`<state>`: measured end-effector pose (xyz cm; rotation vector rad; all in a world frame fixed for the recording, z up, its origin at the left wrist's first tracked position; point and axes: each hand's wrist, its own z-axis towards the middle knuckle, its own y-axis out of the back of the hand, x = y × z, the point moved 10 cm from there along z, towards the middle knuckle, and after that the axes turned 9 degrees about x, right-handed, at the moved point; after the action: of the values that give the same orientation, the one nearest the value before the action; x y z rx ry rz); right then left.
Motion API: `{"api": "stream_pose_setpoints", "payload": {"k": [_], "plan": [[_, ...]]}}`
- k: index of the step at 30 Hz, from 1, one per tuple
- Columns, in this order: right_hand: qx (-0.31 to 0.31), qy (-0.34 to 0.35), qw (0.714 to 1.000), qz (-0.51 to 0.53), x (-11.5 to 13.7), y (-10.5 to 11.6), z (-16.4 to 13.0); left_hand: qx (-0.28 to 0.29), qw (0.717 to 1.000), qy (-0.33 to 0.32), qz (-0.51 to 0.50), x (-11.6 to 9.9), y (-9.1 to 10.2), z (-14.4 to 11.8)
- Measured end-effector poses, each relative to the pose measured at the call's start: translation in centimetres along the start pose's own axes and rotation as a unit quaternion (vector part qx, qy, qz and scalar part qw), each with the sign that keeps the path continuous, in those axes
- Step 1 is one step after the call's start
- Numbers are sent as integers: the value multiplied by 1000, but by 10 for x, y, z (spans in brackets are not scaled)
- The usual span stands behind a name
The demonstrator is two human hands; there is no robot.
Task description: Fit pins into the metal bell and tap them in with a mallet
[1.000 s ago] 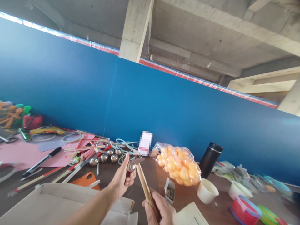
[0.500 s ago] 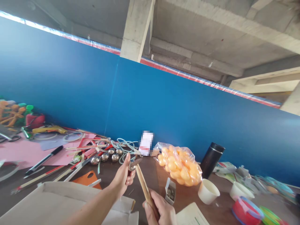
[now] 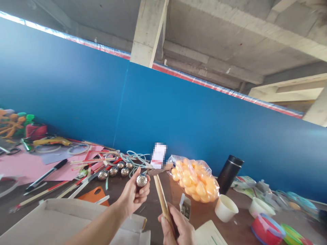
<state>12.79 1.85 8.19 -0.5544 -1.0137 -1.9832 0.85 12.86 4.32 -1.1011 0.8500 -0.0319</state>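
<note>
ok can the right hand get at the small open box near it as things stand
Probably not for a proper grasp: the right hand is closed around a wooden handle. The way itself looks free, though, with the small open box close by and nothing visible between.

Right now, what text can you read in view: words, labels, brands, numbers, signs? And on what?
No readable text.
White panel: pixelated, unreadable.
Page: marks too small to read.
Black bottle: no lettering can be made out.
Hammer in the right hand, ball in the left hand: no lettering visible.
</note>
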Motion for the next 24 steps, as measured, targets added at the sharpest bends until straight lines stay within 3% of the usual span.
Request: {"api": "stream_pose_setpoints", "payload": {"k": [3, 10, 18, 21, 24], "plan": [[0, 6, 1000, -14, -1, -3, -1, 0, 1000, 6, 10, 1, -1, -1], [44, 25, 998, -37, -2, -12, 0, -62, 994, -32, 85, -8, 7, -2], [29, 19, 999, -28, -2, -10, 0, -135, 977, -58, 155, -15, 18, -7], [48, 18, 998, -33, -2, -12, 0, -148, 974, -66, 159, -17, 20, -8], [30, 11, 999, -35, -4, -8, 0, -150, 973, -68, 162, -17, 20, -8]]}}
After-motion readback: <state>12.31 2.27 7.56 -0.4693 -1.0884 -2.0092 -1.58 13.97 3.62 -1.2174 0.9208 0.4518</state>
